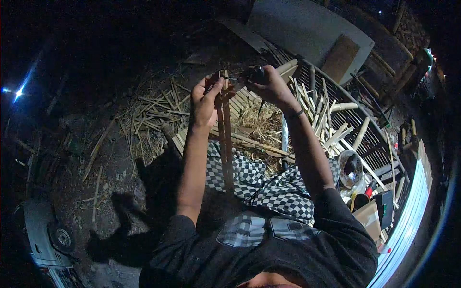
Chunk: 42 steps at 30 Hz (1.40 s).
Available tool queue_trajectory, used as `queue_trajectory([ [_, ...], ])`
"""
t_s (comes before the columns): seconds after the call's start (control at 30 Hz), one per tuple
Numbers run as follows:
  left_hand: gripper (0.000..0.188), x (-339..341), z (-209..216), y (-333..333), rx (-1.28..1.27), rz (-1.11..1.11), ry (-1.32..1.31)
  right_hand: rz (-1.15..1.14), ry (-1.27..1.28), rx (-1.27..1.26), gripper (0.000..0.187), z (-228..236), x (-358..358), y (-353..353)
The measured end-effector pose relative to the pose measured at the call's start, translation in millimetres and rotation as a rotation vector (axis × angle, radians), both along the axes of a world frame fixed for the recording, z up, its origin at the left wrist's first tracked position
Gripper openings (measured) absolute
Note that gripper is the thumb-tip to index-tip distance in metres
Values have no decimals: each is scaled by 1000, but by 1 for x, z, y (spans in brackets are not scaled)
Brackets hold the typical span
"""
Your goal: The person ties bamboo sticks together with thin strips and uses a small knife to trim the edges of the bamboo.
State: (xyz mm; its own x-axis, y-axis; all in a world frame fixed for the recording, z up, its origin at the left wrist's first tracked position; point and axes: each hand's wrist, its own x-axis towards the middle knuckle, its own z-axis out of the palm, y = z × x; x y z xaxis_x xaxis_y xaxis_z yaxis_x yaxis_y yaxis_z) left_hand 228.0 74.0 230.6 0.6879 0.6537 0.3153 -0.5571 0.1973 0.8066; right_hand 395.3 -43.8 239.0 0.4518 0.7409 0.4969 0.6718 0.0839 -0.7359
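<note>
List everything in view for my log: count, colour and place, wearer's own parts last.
wooden strip: at least one, brown, left hand
handheld tool: one, dark, right hand
sticks: many, tan, left pile
shavings: one heap, straw-coloured, beyond lap
slatted platform: one, brownish, right
panel: one, pale grey, top
board: one, brown, upper right
cardboard: one piece, tan, lower right
vehicle: one, pale, lower left
trousers: one pair, black-and-white checks, lap
shirt: one, dark, bottom
left hand: one, upper middle
right hand: one, upper middle
</note>
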Motion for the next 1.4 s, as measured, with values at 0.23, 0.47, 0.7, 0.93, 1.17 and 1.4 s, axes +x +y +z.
queue_trajectory([
  [0.23,7,0,4,-4,-14,-23,0,48,42,35,35,-9,13,13],
  [0.47,10,-3,2,-1,3,26,52,39,117,85,25,19,-10,-1],
  [0.7,10,1,-2,-1,19,70,5,-22,18,91,27,25,-7,-3],
  [0.93,11,-4,3,-7,-23,-16,-21,45,64,-201,38,22,16,15],
  [1.17,11,0,2,-16,120,100,52,704,619,123,39,18,48,47],
  [1.4,18,22,-6,-25,107,50,93,710,353,-101,43,3,142,98],
])
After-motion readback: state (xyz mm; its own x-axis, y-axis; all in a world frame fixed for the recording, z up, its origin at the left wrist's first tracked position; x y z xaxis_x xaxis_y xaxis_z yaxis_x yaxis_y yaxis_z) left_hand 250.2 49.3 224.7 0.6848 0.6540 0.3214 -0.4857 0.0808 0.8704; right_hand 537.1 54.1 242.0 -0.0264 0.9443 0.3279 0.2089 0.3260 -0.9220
